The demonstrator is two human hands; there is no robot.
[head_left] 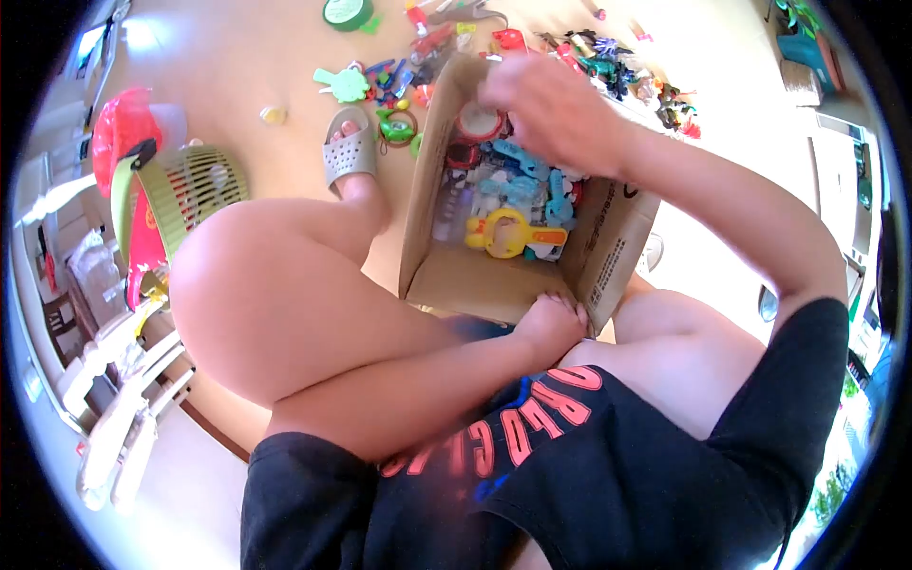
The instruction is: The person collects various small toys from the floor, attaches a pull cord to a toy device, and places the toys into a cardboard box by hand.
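Note:
A cardboard box (489,283) sits open between my legs, tilted toward me. My left hand (553,328) is closed over its near rim by the right corner, fingers curled around the edge. Above the far end of the box is my right hand (546,109), smeared by motion; whether its fingers hold anything I cannot make out. Inside lie a yellow toy with a round frame (505,234), several light-blue plastic pieces (518,190), a red-rimmed round item (479,123) and a dark red piece (463,156). My right hand and wrist hide part of the contents.
Small toys (608,71) are heaped on the floor beyond the box. A green hand-shaped toy (344,84) and a green round container (348,11) lie farther left. A green slotted basket (195,185) and a pink-red plastic item (123,133) stand at left. My sandaled foot (350,152) is beside the box.

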